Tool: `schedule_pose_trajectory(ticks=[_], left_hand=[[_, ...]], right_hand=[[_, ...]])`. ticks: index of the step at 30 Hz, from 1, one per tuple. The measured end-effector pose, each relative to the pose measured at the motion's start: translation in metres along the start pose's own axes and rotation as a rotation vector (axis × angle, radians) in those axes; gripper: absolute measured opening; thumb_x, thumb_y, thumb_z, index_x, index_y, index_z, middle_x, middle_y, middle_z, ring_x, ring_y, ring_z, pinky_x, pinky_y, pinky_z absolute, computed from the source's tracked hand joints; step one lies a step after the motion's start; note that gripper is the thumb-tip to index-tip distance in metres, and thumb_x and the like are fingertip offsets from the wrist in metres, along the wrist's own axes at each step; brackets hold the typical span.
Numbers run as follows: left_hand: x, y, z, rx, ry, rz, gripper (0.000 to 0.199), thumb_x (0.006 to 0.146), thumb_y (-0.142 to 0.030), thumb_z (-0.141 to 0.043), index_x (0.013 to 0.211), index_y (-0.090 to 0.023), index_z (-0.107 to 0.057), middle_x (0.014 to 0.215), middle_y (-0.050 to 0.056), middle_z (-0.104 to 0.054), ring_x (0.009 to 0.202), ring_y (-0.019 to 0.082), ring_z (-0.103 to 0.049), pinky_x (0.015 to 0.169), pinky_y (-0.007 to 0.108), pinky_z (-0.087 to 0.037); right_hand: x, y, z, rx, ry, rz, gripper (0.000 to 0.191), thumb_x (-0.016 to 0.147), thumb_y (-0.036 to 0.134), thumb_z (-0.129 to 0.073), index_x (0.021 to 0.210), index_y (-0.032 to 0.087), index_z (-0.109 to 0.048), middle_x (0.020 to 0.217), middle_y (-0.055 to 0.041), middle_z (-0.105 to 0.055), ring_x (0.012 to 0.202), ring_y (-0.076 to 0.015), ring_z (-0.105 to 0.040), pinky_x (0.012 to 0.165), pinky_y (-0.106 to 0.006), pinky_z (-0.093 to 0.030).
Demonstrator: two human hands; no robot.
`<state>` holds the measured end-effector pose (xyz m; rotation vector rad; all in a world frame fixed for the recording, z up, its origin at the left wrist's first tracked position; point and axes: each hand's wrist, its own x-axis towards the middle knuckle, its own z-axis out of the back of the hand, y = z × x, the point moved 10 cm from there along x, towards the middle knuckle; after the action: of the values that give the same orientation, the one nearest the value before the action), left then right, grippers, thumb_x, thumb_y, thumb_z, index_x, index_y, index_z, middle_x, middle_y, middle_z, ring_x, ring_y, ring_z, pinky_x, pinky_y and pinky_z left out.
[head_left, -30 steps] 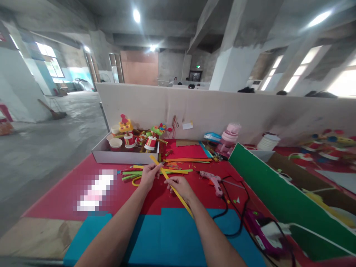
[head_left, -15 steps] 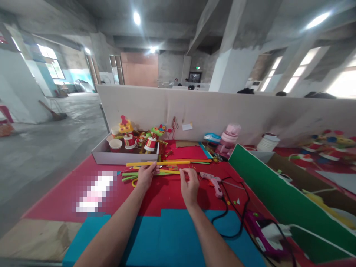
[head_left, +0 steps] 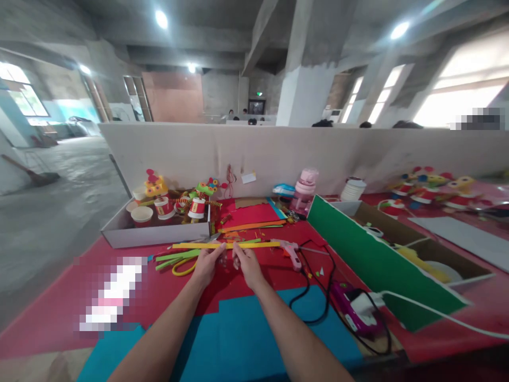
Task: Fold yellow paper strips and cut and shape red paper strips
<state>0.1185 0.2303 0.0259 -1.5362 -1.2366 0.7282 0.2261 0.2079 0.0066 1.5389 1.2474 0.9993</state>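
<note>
A long yellow strip (head_left: 254,244), apparently paper, stretches level between my hands above the red tabletop (head_left: 159,297). My left hand (head_left: 209,263) pinches it near its middle, thumb on top. Close beside it, my right hand (head_left: 246,262) grips the same strip between thumb and fingers. Behind and left of my left hand lie several green strips (head_left: 175,258) and a yellow loop (head_left: 183,269), partly covered by the hand. Farther back are orange strips (head_left: 254,226). A pink glue gun (head_left: 292,253) rests just past the strip's right end.
At the back left, a white box (head_left: 159,236) holds paper cups and colourful figures. A green-sided box (head_left: 374,260) stands right, near a purple power strip (head_left: 356,313) with cables. Blue sheets (head_left: 254,329) cover the front. A pale partition (head_left: 262,148) runs behind.
My view has turned to the right. My right hand has moved in beside my left, and both now hold the yellow strip, which sits lower and nearer.
</note>
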Motion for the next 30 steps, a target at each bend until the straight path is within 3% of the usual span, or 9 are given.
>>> schedule_pose_trajectory(ticks=[4, 11, 18, 30], left_hand=[[-0.001, -0.005, -0.013, 0.119, 0.145, -0.062, 0.037, 0.082, -0.045, -0.061, 0.06, -0.017, -0.051, 0.049, -0.002, -0.053, 0.046, 0.01, -0.049, 0.049, 0.023, -0.038], [0.005, -0.019, 0.004, 0.329, 0.026, -0.14, 0.041, 0.082, -0.046, -0.06, 0.054, -0.018, -0.049, 0.046, -0.003, -0.048, 0.047, 0.01, -0.046, 0.052, 0.023, -0.036], [0.004, -0.033, 0.011, 0.429, 0.007, -0.192, 0.042, 0.084, -0.047, -0.057, 0.052, -0.02, -0.05, 0.047, -0.002, -0.05, 0.05, 0.012, -0.046, 0.056, 0.023, -0.036], [0.008, -0.035, 0.022, 0.406, -0.028, -0.213, 0.043, 0.084, -0.045, -0.058, 0.051, -0.019, -0.048, 0.048, -0.002, -0.047, 0.051, 0.012, -0.044, 0.055, 0.023, -0.035]], right_hand=[[-0.004, -0.003, -0.011, -0.048, 0.07, -0.021, 0.054, 0.068, 0.07, -0.061, 0.055, 0.019, -0.051, 0.047, 0.0057, -0.039, 0.041, -0.0081, -0.037, 0.042, -0.022, -0.033], [0.006, 0.006, 0.003, -0.072, -0.006, 0.076, 0.054, 0.071, 0.073, -0.055, 0.062, 0.02, -0.051, 0.047, 0.0065, -0.037, 0.04, -0.0082, -0.035, 0.041, -0.023, -0.032], [0.01, 0.017, 0.027, -0.018, -0.131, 0.116, 0.056, 0.07, 0.075, -0.055, 0.064, 0.019, -0.052, 0.052, 0.0056, -0.04, 0.041, -0.0079, -0.037, 0.04, -0.022, -0.031], [0.015, 0.021, 0.036, 0.072, -0.15, 0.134, 0.051, 0.069, 0.069, -0.059, 0.064, 0.021, -0.047, 0.055, 0.0058, -0.041, 0.042, -0.0066, -0.034, 0.039, -0.021, -0.032]])
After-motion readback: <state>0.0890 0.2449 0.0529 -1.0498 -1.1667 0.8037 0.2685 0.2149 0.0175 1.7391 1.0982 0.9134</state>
